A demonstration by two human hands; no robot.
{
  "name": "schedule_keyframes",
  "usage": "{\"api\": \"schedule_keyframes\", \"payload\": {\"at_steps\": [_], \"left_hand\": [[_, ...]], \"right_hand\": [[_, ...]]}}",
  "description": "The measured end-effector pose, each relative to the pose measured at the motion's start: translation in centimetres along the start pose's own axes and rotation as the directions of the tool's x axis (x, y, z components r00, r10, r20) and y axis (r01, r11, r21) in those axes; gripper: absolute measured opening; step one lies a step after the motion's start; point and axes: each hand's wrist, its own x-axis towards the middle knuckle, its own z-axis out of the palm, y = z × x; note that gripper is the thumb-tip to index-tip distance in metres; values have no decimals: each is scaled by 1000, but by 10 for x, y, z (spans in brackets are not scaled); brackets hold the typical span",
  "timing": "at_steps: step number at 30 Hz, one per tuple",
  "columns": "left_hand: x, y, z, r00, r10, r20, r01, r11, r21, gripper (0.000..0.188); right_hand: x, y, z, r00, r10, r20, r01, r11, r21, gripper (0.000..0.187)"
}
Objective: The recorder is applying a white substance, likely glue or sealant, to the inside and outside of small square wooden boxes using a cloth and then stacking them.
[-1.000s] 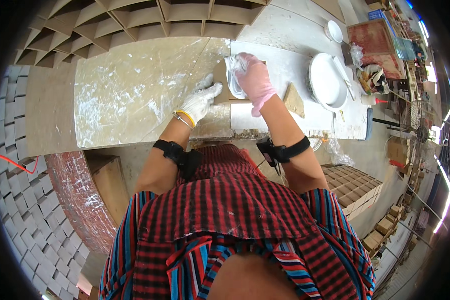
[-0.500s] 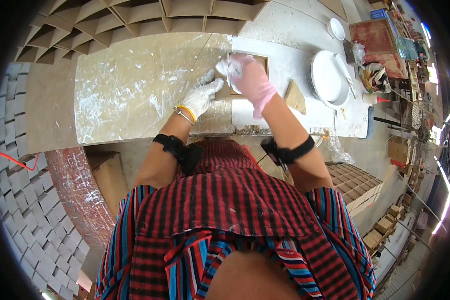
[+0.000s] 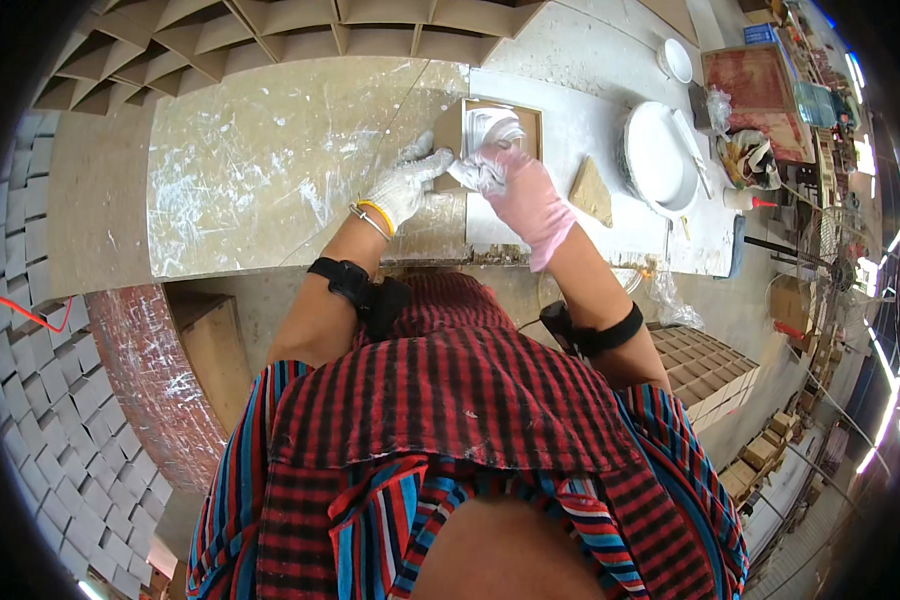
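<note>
A small open brown box (image 3: 540, 130) stands on the worktop, with swirls of white paste (image 3: 490, 124) on its inside face. My left hand (image 3: 407, 187), in a white knit glove, is closed on the box's near left side and steadies it. In a pink glove smeared white at the fingertips, my right hand (image 3: 526, 192) reaches over the near edge of the box. Its fingers are curled together, and whatever is in them is hidden. To the right are a round basin of white paste (image 3: 660, 165) and a tan wedge-shaped piece (image 3: 592, 190).
Brown divider grids (image 3: 300, 30) line the worktop's far left edge. A white bowl (image 3: 674, 61) sits at the far right, near a reddish box (image 3: 755, 100). Stacked grey-white boxes (image 3: 60, 430) fill the floor at left, and another divider grid (image 3: 705, 365) stands below right.
My right hand has moved down toward me from the box's far left part to its near edge, uncovering the white paste inside. My left hand stays at the box's left side.
</note>
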Motion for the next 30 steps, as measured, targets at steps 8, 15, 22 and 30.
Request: {"api": "schedule_keyframes", "payload": {"at_steps": [8, 15, 22, 30], "left_hand": [[-3, 0, -1, 998, 31, 47, -30, 999, -23, 75], [-5, -1, -3, 1000, -19, 12, 19, 1000, -21, 72], [0, -10, -7, 999, 48, -10, -48, 999, 9, 63], [0, -14, -8, 995, 90, -45, -95, 989, -110, 51]], "right_hand": [[-15, 7, -34, 996, 9, 88, 6, 985, -175, 32], [67, 8, -19, 997, 18, -75, -28, 991, -133, 41], [77, 39, -50, 998, -38, 59, 56, 933, -355, 43], [95, 21, -34, 983, -53, 178, 63, 997, -54, 38]]}}
